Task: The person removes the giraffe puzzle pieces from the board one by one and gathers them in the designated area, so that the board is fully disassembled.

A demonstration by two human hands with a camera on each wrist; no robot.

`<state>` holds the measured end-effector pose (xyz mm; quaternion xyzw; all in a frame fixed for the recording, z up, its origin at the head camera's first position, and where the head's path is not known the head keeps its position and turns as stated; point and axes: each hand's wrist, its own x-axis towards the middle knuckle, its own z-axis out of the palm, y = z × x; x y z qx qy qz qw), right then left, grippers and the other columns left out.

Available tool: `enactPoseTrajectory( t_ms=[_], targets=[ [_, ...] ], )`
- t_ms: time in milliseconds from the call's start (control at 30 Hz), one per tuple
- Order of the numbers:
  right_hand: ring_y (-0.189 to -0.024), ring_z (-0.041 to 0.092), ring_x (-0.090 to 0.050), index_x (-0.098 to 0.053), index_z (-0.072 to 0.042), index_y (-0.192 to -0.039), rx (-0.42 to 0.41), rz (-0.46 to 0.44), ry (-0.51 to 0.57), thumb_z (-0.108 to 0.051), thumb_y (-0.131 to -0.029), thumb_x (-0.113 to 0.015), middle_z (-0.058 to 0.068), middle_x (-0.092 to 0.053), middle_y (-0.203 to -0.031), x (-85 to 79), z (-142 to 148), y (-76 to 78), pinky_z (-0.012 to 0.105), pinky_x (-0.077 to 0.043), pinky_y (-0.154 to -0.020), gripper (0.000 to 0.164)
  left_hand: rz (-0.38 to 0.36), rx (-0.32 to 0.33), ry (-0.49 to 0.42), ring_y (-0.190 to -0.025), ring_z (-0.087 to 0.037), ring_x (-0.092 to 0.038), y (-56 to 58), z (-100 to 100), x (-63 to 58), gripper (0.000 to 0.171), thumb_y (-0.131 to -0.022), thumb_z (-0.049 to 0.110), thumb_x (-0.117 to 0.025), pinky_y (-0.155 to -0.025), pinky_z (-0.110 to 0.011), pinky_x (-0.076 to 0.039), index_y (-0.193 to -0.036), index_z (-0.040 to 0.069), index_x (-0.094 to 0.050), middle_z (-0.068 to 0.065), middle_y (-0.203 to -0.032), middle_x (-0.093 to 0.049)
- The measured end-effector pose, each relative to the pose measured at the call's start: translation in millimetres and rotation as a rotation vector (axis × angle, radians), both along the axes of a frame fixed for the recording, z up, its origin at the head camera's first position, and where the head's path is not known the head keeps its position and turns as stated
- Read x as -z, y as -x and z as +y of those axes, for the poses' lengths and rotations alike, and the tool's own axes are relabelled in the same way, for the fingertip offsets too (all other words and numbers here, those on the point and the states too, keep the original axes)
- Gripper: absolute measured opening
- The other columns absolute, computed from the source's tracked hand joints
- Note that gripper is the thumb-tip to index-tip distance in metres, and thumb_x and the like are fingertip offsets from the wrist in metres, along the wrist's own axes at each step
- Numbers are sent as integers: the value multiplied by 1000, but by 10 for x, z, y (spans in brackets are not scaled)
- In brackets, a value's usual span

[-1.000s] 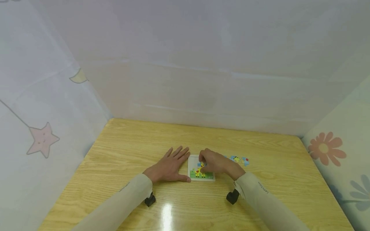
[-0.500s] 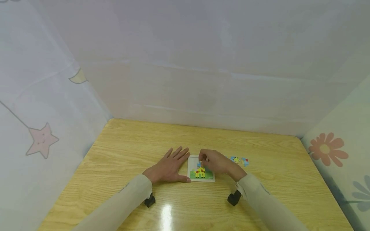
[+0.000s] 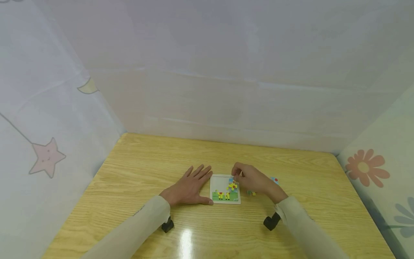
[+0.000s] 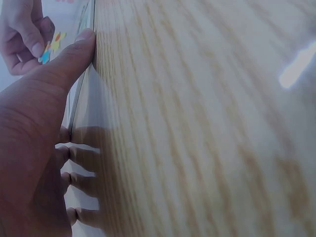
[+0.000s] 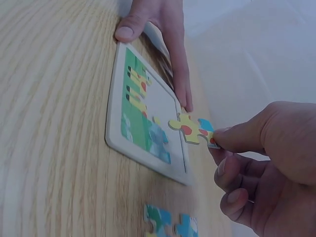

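A white-rimmed jigsaw board point(image 3: 226, 202) lies on the table, its lower part filled with green ground and yellow animal legs. My left hand point(image 3: 189, 189) rests flat to its left with fingers spread, the thumb and forefinger at the board's edge. Over the right part of the board, my right hand point(image 3: 253, 178) pinches a yellow and blue jigsaw piece point(image 5: 190, 129) with red spots. Thumb and forefinger grip its blue end, while the other fingers curl loosely below. In the left wrist view, the left thumb point(image 4: 64, 61) covers part of the board.
Loose jigsaw pieces point(image 5: 158, 217) lie on the wooden table point(image 3: 194, 151) beside the board's right side. Another blue piece with a red spot point(image 3: 275, 180) shows behind the right wrist. Pale printed cloth point(image 3: 207, 100) encloses the table's back and sides.
My right hand has moved right with the pinched piece, from the middle of the board to its right side, uncovering the board's pale upper middle. My left hand has stayed in place.
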<state>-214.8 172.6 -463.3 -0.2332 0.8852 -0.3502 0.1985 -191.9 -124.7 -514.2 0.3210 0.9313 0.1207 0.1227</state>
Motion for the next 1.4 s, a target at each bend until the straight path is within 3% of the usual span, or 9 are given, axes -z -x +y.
enactPoseTrajectory(
  t_ms=[200,433,600,900,1400],
  targets=[
    [-81,15,-58,-63,-2,-124,-10,42,-4,-12,-112,-52,8,-68,-110,-26,228,-2,25,-52,-70,19,5,8,7,-170,-33,-9,-4,-7,1,112,-91,83,-58,-137,-63,-10,-172,15,-21,-4,-183,-10],
    [-79,17,-58,-66,-6,-114,22,44,-12,-10,-110,-57,9,-68,-105,-17,483,-22,25,-51,-66,11,-5,11,0,-170,-34,-8,-15,0,-21,111,-93,80,-60,-136,-64,-9,-172,13,-21,-5,-183,-10],
    [-86,20,-61,-66,-5,-114,40,39,-35,-9,-110,-57,8,-70,-107,-31,649,-52,26,-51,-69,11,-7,14,-3,-170,-35,-9,-17,4,-35,110,-93,79,-60,-136,-64,-10,-172,13,-22,-6,-183,-11],
    [-80,16,-57,-66,-2,-112,25,21,-50,-7,-108,-58,10,-69,-102,-83,944,-103,25,-49,-65,10,-10,11,8,-170,-32,-7,-17,-2,-35,112,-92,83,-57,-137,-63,-8,-173,15,-19,-3,-183,-7],
    [-87,16,-62,-68,-5,-107,7,-22,-78,-6,-107,-60,9,-71,-103,45,1051,-112,24,-50,-71,8,-7,16,9,-170,-33,-7,-3,-13,-27,112,-92,83,-56,-136,-64,-9,-173,15,-19,-4,-183,-8]
  ],
)
